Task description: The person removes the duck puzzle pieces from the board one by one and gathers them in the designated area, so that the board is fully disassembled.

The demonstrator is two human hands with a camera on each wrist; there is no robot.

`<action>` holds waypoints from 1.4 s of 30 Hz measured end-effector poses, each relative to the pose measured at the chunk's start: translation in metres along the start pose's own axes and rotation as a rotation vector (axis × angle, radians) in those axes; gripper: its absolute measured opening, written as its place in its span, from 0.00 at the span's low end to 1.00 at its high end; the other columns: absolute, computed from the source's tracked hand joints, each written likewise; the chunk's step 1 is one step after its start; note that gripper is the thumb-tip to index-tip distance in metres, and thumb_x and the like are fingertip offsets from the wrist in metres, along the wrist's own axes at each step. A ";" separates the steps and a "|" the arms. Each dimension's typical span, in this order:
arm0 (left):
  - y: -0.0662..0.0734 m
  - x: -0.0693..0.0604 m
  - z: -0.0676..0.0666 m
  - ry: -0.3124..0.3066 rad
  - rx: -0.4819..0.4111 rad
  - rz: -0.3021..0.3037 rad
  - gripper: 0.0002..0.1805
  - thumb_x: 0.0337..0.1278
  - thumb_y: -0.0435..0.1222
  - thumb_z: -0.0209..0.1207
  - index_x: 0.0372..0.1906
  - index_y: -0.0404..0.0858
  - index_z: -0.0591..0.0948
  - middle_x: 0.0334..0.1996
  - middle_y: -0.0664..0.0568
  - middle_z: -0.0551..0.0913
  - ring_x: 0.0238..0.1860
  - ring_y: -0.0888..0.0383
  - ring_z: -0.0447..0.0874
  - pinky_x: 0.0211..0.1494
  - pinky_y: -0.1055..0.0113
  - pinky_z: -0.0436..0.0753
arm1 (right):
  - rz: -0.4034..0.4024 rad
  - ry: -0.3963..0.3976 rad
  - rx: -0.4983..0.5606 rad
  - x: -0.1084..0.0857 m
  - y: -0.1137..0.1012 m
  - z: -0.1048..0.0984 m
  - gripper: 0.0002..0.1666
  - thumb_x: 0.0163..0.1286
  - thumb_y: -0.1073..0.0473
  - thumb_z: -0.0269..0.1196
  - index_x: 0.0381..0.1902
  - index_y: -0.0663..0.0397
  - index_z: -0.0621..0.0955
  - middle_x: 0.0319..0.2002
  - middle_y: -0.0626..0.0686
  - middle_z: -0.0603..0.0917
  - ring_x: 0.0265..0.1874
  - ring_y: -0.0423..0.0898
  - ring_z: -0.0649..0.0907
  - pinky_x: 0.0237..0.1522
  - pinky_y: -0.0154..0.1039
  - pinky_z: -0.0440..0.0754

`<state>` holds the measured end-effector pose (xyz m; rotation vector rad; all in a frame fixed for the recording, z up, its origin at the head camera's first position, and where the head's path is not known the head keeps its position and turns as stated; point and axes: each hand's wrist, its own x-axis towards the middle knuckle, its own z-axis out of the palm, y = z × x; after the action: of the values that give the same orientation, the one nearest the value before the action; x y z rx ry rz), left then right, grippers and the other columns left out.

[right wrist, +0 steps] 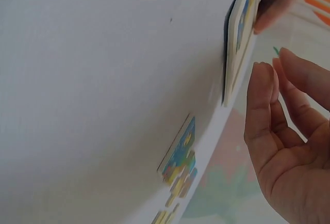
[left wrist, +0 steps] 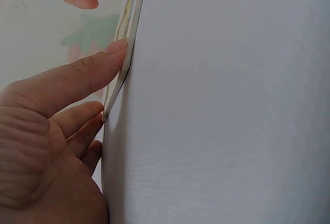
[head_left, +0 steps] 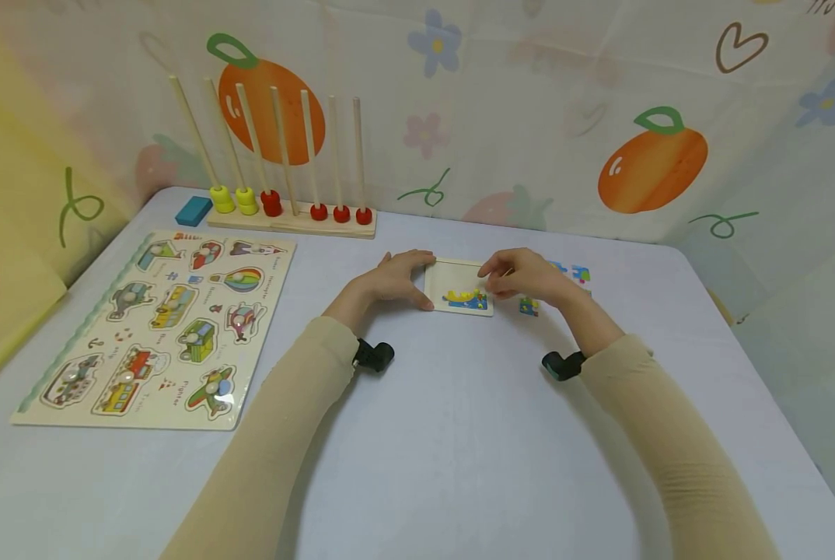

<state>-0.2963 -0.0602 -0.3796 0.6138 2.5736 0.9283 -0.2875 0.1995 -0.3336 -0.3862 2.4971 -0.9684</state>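
Observation:
A square wooden puzzle tray (head_left: 452, 268) lies on the table, with yellow-and-blue puzzle pieces (head_left: 468, 301) along its near side. My left hand (head_left: 392, 281) holds the tray's left side; in the left wrist view its thumb (left wrist: 98, 66) presses the near edge and the other fingers lie at the corner behind. My right hand (head_left: 525, 277) hovers by the tray's right edge. Its fingers (right wrist: 260, 100) are loosely bent, and no piece shows between the tips in the right wrist view. Near it lies a loose puzzle piece (head_left: 529, 306); other pieces (head_left: 581, 273) are partly behind the hand.
To the left lies a large vehicle picture board (head_left: 249, 342). Behind it stands a wooden bead rack (head_left: 284, 224) with upright rods and red and yellow beads, beside a blue block (head_left: 193, 211). A printed cloth (head_left: 529, 93) hangs along the table's far edge.

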 end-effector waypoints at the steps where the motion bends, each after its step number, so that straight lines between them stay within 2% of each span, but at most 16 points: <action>1: 0.000 0.000 0.000 0.000 0.002 -0.001 0.49 0.46 0.42 0.72 0.75 0.41 0.62 0.79 0.51 0.57 0.82 0.51 0.44 0.82 0.42 0.32 | -0.006 -0.005 -0.002 0.001 -0.002 0.002 0.16 0.69 0.61 0.62 0.53 0.60 0.81 0.38 0.53 0.80 0.36 0.45 0.82 0.43 0.34 0.87; 9: 0.000 0.001 0.000 0.000 0.002 0.002 0.49 0.46 0.42 0.72 0.75 0.41 0.63 0.79 0.51 0.57 0.82 0.51 0.45 0.82 0.41 0.32 | -0.017 -0.057 -0.011 0.006 -0.011 0.012 0.16 0.67 0.60 0.64 0.51 0.56 0.81 0.34 0.51 0.79 0.36 0.46 0.82 0.42 0.34 0.86; 20: 0.000 0.002 0.000 -0.002 -0.017 0.008 0.49 0.46 0.42 0.72 0.75 0.41 0.62 0.79 0.51 0.57 0.82 0.52 0.45 0.82 0.42 0.32 | -0.075 -0.108 -0.076 0.013 -0.017 0.022 0.16 0.64 0.63 0.66 0.50 0.59 0.81 0.30 0.50 0.80 0.25 0.42 0.78 0.32 0.31 0.78; 42: -0.001 0.001 0.000 -0.001 -0.019 -0.004 0.49 0.46 0.42 0.72 0.75 0.41 0.62 0.79 0.51 0.56 0.82 0.52 0.45 0.82 0.42 0.31 | -0.083 -0.124 -0.103 0.016 -0.018 0.029 0.21 0.61 0.62 0.69 0.52 0.57 0.79 0.31 0.48 0.75 0.28 0.42 0.74 0.32 0.31 0.72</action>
<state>-0.2974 -0.0604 -0.3805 0.6033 2.5609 0.9499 -0.2855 0.1640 -0.3447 -0.5695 2.4404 -0.8222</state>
